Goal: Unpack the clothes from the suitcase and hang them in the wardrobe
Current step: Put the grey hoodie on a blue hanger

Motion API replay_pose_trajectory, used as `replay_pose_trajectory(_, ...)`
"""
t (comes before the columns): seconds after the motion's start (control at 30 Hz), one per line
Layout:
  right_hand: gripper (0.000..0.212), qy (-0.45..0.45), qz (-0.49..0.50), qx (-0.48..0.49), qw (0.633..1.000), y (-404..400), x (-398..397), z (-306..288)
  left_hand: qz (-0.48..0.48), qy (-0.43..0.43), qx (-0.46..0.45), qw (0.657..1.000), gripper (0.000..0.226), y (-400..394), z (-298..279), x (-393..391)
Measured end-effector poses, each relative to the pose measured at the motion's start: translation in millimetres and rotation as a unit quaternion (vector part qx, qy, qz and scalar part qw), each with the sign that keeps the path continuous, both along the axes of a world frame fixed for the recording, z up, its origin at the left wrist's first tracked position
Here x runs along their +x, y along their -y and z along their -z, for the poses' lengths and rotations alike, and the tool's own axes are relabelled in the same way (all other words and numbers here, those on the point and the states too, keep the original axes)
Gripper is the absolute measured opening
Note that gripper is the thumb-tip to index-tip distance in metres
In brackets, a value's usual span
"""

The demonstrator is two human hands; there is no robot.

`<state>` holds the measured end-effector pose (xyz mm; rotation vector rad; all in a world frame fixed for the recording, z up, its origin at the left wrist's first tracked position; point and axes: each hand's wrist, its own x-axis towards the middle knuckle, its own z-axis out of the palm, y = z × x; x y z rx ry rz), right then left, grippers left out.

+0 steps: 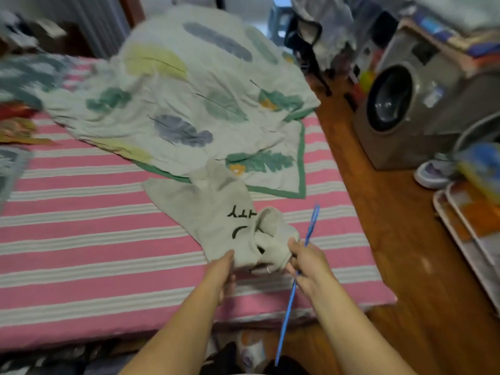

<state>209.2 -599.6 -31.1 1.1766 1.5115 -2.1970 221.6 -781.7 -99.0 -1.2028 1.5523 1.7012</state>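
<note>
left hand fingers curled under grey t-shirt hem, right hand clenched on shirt edge and blue hanger, over striped bed

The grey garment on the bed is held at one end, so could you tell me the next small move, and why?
Probably feed the blue hanger into the grey garment's opening: the right hand holds hanger and cloth together, the left hand grips the edge, and the hanger is still outside.
</note>
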Motion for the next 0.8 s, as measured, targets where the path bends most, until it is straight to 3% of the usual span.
replay_pose_trajectory(0.2, 0.025, -0.021, -0.024, 0.036, 0.999, 16.5, 9.1, -5.3, 0.226, 0.020, 0.039, 0.973, 0.085, -15.5, 34.4, -47.8)
replay_pose_trajectory(0.27, 0.027, -0.025, -0.017, 0.047, 0.998, 27.3, 8.5, -17.4, 0.291, 0.017, -0.020, 0.956, 0.073, -13.2, 43.4, -58.4)
replay_pose_trajectory(0.33, 0.032, -0.043, 0.010, 0.059, 0.997, 29.8, 5.9, -25.8, 0.294, 0.005, -0.097, 0.951, 0.039, -6.0, 40.5, -69.0)
replay_pose_trajectory(0.4, 0.033, -0.055, 0.034, 0.071, 0.995, 23.1, -1.4, -29.7, 0.191, 0.020, -0.092, 0.977, 0.024, 5.3, 31.6, -78.2)
replay_pose_trajectory(0.47, 0.032, -0.052, 0.041, 0.100, 0.993, 8.0, -9.9, -28.5, 0.035, 0.049, 0.029, 0.998, 0.023, 11.8, 25.6, -84.0)
replay_pose_trajectory(0.5, 0.031, -0.042, 0.040, 0.120, 0.991, -1.4, -13.3, -27.3, -0.059, 0.056, 0.137, 0.987, 0.021, 13.4, 12.2, -85.3)
replay_pose_trajectory(0.6, 0.027, -0.029, 0.009, 0.172, 0.985, -30.5, -19.1, -20.9, -0.252, -0.044, 0.310, 0.916, 0.033, 22.5, -24.1, -87.4)
replay_pose_trajectory(0.7, 0.022, -0.021, -0.058, 0.203, 0.977, -61.5, -31.4, -7.1, -0.278, -0.155, 0.356, 0.879, 0.042, 26.2, -75.8, -91.0)
replay_pose_trajectory(0.8, 0.017, -0.029, -0.161, 0.198, 0.966, -85.4, -61.4, -9.9, -0.287, -0.207, 0.378, 0.856, 0.052, 11.4, -114.4, -85.0)
